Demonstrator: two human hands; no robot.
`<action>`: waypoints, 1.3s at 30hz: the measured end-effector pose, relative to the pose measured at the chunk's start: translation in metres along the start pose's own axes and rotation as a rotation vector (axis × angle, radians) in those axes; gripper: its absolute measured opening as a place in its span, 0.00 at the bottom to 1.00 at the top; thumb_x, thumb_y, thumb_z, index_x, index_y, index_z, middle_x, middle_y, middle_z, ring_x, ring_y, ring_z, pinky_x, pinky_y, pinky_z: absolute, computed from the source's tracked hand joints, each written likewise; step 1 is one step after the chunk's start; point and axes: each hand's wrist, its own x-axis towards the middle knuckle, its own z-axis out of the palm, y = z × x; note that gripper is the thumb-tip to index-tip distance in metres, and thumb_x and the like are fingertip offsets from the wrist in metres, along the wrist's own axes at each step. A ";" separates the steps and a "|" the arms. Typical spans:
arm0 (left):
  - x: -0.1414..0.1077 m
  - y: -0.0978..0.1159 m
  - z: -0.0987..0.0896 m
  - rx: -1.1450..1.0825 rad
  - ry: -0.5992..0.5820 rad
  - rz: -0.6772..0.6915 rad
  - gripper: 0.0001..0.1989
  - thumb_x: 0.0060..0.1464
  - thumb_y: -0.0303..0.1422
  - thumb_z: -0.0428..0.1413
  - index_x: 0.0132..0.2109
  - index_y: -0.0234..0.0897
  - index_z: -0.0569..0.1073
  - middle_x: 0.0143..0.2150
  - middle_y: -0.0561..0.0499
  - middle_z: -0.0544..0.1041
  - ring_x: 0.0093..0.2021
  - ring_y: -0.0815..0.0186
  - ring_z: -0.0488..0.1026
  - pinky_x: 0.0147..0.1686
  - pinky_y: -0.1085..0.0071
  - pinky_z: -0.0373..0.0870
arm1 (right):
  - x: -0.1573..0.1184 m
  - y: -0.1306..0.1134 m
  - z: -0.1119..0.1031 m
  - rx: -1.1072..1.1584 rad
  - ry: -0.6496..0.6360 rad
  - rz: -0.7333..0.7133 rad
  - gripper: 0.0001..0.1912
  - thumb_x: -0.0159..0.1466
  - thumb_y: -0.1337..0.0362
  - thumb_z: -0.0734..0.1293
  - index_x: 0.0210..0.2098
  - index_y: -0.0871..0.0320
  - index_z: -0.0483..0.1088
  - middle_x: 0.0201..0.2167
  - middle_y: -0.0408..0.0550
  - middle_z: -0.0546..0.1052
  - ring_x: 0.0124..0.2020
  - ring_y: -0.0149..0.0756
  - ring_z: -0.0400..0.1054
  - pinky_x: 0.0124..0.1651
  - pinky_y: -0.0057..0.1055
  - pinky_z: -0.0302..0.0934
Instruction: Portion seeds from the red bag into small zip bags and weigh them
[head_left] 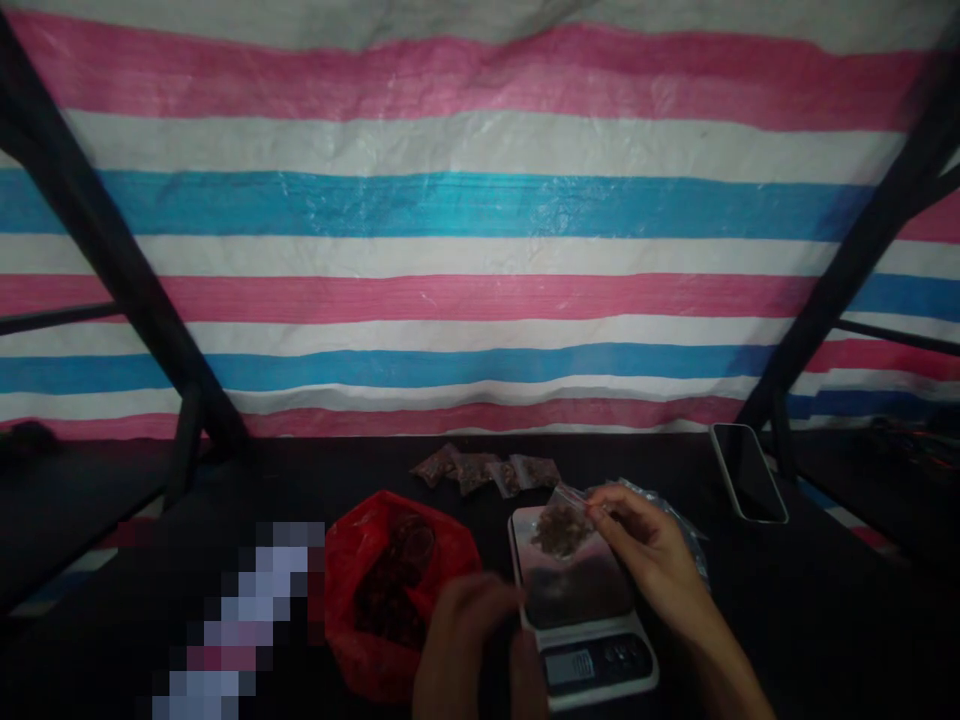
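My right hand pinches the top corner of a small clear zip bag with brownish pieces inside, over the plate of a white digital scale. The scale's display is lit. My left hand, blurred, is at the scale's left side, its fingers apart and nothing visible between them. Left of the scale lies an open red plastic bag with dark pieces in it. Several small filled bags lie in a row behind the scale.
A phone lies at the back right. Clear plastic bags are partly hidden behind my right hand. Black slanted frame bars stand on both sides, with a striped sheet behind the black table.
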 end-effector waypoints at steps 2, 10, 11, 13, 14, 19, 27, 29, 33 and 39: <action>0.032 -0.003 -0.002 0.025 0.098 -0.218 0.14 0.69 0.38 0.56 0.59 0.46 0.77 0.55 0.43 0.81 0.57 0.51 0.79 0.54 0.51 0.79 | -0.002 -0.013 0.007 0.064 -0.046 -0.019 0.17 0.61 0.46 0.77 0.33 0.53 0.80 0.31 0.45 0.80 0.35 0.41 0.73 0.39 0.33 0.67; 0.067 -0.018 -0.005 -0.525 -0.143 -0.570 0.17 0.63 0.47 0.58 0.43 0.39 0.82 0.42 0.47 0.87 0.43 0.57 0.83 0.44 0.65 0.78 | -0.004 -0.011 0.058 0.358 -0.119 0.066 0.17 0.60 0.51 0.80 0.43 0.50 0.78 0.32 0.43 0.79 0.33 0.36 0.72 0.33 0.27 0.67; 0.065 -0.022 -0.005 -0.546 -0.112 -0.583 0.16 0.62 0.47 0.59 0.43 0.38 0.82 0.42 0.47 0.87 0.43 0.57 0.83 0.45 0.66 0.77 | -0.005 -0.009 0.063 0.378 -0.113 0.068 0.17 0.60 0.52 0.80 0.45 0.50 0.78 0.33 0.43 0.80 0.34 0.36 0.73 0.35 0.27 0.67; 0.063 -0.027 -0.007 -0.580 -0.069 -0.609 0.16 0.61 0.46 0.61 0.43 0.38 0.82 0.42 0.46 0.87 0.43 0.57 0.83 0.46 0.66 0.77 | -0.006 -0.007 0.070 0.389 -0.095 0.059 0.18 0.61 0.53 0.80 0.46 0.49 0.78 0.34 0.42 0.80 0.36 0.35 0.73 0.37 0.27 0.68; 0.063 -0.029 -0.008 -0.594 -0.059 -0.621 0.15 0.60 0.45 0.62 0.42 0.37 0.82 0.41 0.46 0.87 0.43 0.58 0.83 0.45 0.66 0.77 | -0.007 -0.006 0.072 0.387 -0.083 0.054 0.17 0.61 0.53 0.80 0.46 0.49 0.78 0.34 0.42 0.80 0.36 0.34 0.74 0.38 0.27 0.68; 0.068 -0.027 -0.010 -0.561 0.012 -0.623 0.14 0.58 0.44 0.63 0.39 0.38 0.83 0.37 0.47 0.87 0.40 0.58 0.83 0.41 0.67 0.78 | -0.009 -0.006 0.079 0.384 0.000 0.019 0.17 0.60 0.54 0.81 0.43 0.50 0.76 0.30 0.39 0.79 0.32 0.32 0.73 0.38 0.26 0.67; 0.067 -0.029 -0.011 -0.551 0.077 -0.637 0.15 0.56 0.46 0.63 0.38 0.38 0.84 0.38 0.47 0.87 0.40 0.57 0.82 0.42 0.67 0.77 | -0.007 -0.007 0.082 0.454 0.029 0.053 0.26 0.58 0.52 0.83 0.50 0.50 0.73 0.32 0.40 0.80 0.34 0.32 0.75 0.37 0.25 0.67; 0.066 -0.031 -0.012 -0.562 0.078 -0.640 0.16 0.57 0.47 0.63 0.39 0.39 0.84 0.38 0.48 0.86 0.40 0.58 0.82 0.43 0.68 0.77 | -0.007 -0.007 0.083 0.457 0.004 0.057 0.24 0.59 0.53 0.83 0.49 0.50 0.74 0.30 0.38 0.79 0.33 0.30 0.74 0.36 0.24 0.66; 0.063 -0.033 -0.016 -0.567 0.061 -0.645 0.16 0.57 0.47 0.63 0.39 0.39 0.83 0.38 0.48 0.86 0.41 0.58 0.82 0.43 0.68 0.76 | -0.008 -0.006 0.087 0.470 -0.001 0.040 0.24 0.59 0.53 0.83 0.48 0.49 0.73 0.30 0.37 0.79 0.33 0.30 0.74 0.39 0.25 0.67; 0.057 -0.034 -0.016 -0.552 0.071 -0.649 0.15 0.57 0.47 0.63 0.39 0.39 0.84 0.40 0.47 0.87 0.43 0.56 0.82 0.46 0.66 0.76 | -0.012 -0.007 0.093 0.457 -0.015 0.062 0.24 0.60 0.51 0.82 0.50 0.49 0.74 0.34 0.40 0.81 0.37 0.31 0.76 0.42 0.26 0.68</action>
